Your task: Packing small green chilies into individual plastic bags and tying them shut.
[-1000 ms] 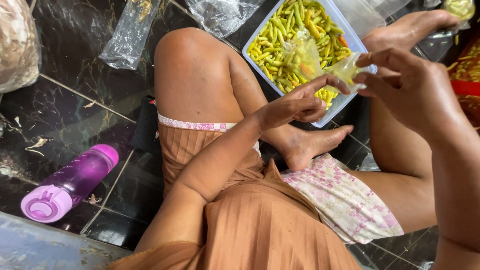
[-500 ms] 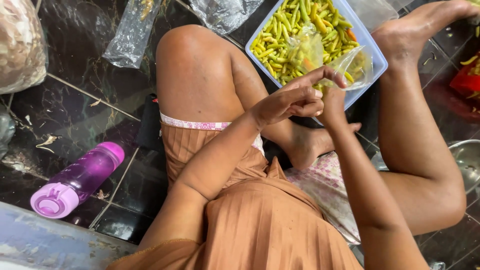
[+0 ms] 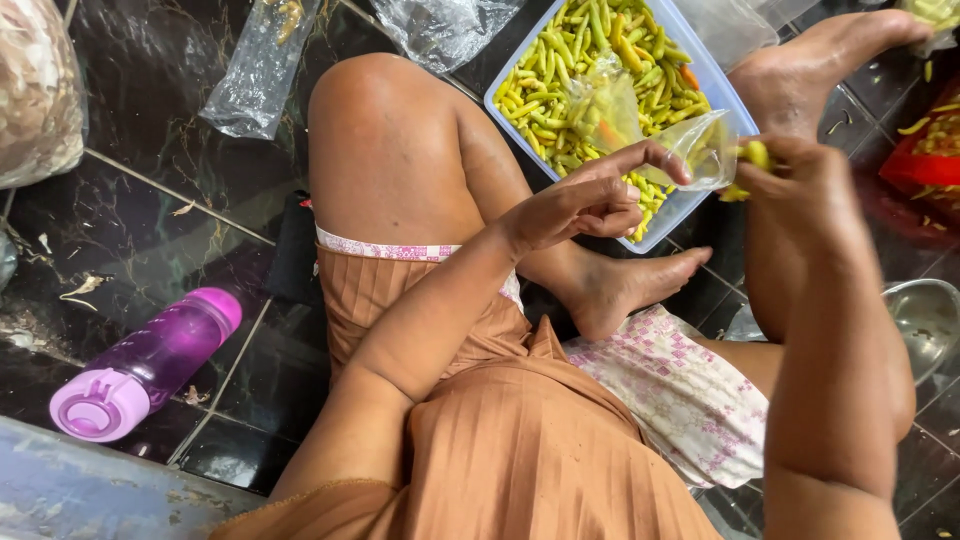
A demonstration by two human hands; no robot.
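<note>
While we sit on the dark floor (image 3: 150,240) | left hand (image 3: 585,200) pinches the clear plastic bag (image 3: 700,150) open above the blue tub of chillies (image 3: 715,90) | right hand (image 3: 810,185) grips yellow-green chillies (image 3: 755,155) at the bag's mouth | purple bottle (image 3: 145,365) lies well apart.

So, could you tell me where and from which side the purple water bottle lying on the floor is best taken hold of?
Judging by its pose, grip the purple bottle around its translucent middle, coming down from above. It lies on its side on the dark tiled floor with nothing on top, so the round body offers both flanks; the lidded end looks wider and awkward.
</note>
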